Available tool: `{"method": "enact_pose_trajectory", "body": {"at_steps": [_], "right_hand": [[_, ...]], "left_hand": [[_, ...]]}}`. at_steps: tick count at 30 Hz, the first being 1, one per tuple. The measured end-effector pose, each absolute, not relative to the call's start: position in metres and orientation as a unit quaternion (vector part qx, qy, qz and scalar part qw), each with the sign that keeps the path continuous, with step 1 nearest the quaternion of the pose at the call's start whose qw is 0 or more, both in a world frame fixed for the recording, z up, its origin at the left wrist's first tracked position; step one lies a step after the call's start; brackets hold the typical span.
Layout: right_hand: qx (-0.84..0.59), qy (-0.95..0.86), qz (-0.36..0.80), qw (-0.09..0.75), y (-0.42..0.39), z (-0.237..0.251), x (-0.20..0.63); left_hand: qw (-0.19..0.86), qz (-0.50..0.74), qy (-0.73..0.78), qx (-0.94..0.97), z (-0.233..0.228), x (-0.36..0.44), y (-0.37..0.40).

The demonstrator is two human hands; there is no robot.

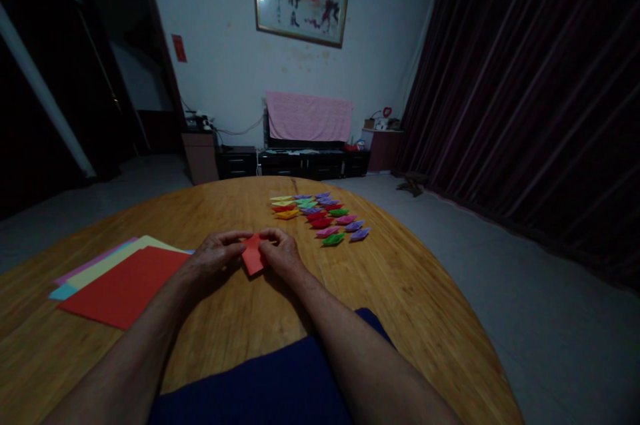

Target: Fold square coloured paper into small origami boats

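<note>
A stack of coloured paper sheets (123, 278) is lying at the left of the round wooden table (425, 318), a red sheet on top with yellow, pink and pale blue edges peeking out beneath. Just right of it, the left hand (215, 256) is resting on the table, its thumb and fingers closing on the left edge of a small red folded paper (253, 256). That paper is sitting near the middle of the table, between both hands; it is showing a flat, orange-red face with creased, angled edges, its near corner pointing toward the person. The right hand (281, 253) is pinching the paper's right edge, fingers curling over it. Farther away and to the right, rows of small folded paper boats (323, 217) are lying in yellow, orange, red, green, pink and purple, well apart from the hands
</note>
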State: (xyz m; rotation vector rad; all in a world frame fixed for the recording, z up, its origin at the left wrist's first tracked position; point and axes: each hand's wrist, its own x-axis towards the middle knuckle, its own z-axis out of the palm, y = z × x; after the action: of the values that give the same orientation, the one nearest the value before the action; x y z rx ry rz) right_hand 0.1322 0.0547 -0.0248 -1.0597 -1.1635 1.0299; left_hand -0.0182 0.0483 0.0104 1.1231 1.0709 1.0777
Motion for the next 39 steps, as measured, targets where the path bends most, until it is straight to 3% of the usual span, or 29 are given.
{"method": "enact_pose_trajectory", "body": {"at_steps": [5, 12, 20, 39], "right_hand": [[-0.449, -0.514, 0.439, 0.584, 0.056, -0.024, 0.134], [-0.461, -0.584, 0.332, 0.579, 0.060, -0.030, 0.137], [-0.465, -0.604, 0.290, 0.578, 0.062, -0.033, 0.139], [-0.434, -0.583, 0.336, 0.600, 0.061, -0.026, 0.141]], "left_hand": [[0.584, 0.463, 0.457, 0.486, 0.006, -0.020, 0.051], [0.579, 0.481, 0.460, 0.470, 0.007, -0.019, 0.051], [0.570, 0.487, 0.469, 0.467, 0.008, -0.016, 0.053], [0.562, 0.531, 0.430, 0.466, 0.014, -0.007, 0.047]]}}
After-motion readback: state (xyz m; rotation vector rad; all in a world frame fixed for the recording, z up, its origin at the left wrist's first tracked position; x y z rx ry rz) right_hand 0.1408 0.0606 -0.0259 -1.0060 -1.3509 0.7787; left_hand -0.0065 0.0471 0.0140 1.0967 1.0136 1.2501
